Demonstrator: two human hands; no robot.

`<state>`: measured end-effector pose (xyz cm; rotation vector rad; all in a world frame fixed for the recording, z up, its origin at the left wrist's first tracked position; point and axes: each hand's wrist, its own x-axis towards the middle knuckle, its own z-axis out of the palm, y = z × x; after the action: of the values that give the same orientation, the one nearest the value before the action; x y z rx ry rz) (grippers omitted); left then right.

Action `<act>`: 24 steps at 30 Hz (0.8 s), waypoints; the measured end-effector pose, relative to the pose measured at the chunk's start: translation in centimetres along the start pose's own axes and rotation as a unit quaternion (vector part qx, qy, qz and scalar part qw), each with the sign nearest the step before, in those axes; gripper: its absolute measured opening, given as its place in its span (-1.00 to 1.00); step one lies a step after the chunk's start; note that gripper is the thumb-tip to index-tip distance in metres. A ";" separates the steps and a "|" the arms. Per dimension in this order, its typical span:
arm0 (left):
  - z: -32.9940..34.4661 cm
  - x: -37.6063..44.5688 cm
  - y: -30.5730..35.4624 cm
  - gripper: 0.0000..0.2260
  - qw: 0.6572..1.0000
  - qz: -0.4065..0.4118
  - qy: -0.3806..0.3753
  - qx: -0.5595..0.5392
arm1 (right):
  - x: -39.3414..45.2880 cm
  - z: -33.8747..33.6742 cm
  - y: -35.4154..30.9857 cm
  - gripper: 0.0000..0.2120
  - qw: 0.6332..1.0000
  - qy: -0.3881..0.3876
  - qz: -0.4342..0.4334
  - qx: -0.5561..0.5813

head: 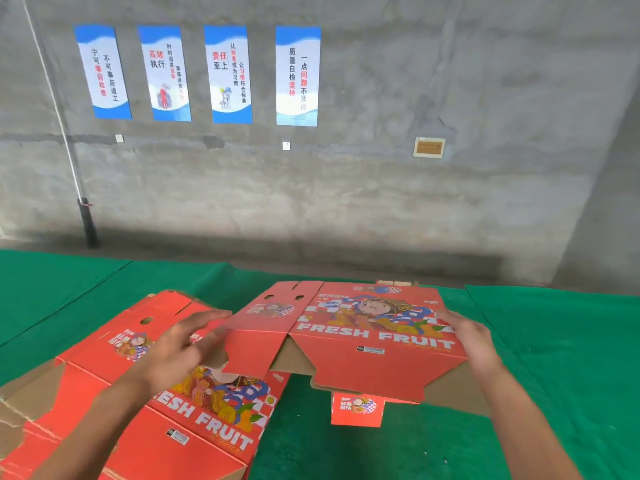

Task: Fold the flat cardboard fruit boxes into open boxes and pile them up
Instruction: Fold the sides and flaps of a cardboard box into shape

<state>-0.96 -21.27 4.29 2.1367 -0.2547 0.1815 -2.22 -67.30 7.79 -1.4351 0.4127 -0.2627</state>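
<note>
A flat red cardboard fruit box [349, 327], printed with a cartoon figure and "FRESH FRUIT", is lifted slightly above the green table, its brown inside showing under the near flaps. My right hand [474, 341] grips its right edge. My left hand [183, 344] is at its left end panel, fingers spread and blurred, touching the flap. A stack of more flat red boxes [194, 417] lies below my left arm at the lower left.
A green cloth [554, 358] covers the table. A grey concrete wall [346, 202] rises right behind the table's far edge, with several blue-and-white posters. A black post [86, 220] with a white cord stands at the back left.
</note>
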 end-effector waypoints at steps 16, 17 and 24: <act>10.7 -6.5 9.8 -0.45 0.889 0.073 0.056 -0.448 | -4.7 -14.4 5.4 -0.60 0.997 0.023 -0.043 0.056; 11.1 -6.7 10.0 -0.43 0.891 0.082 0.071 -0.441 | -4.9 -14.5 6.0 -0.53 0.997 0.034 -0.033 0.060; 14.8 -9.0 8.9 -0.78 0.926 0.150 0.147 -0.313 | -3.9 -14.3 12.7 -0.22 0.978 0.159 0.027 -0.134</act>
<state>-11.41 -37.40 1.38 1.4049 -0.4023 0.5205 -12.76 -76.91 -5.50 -1.6477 0.7712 -0.4071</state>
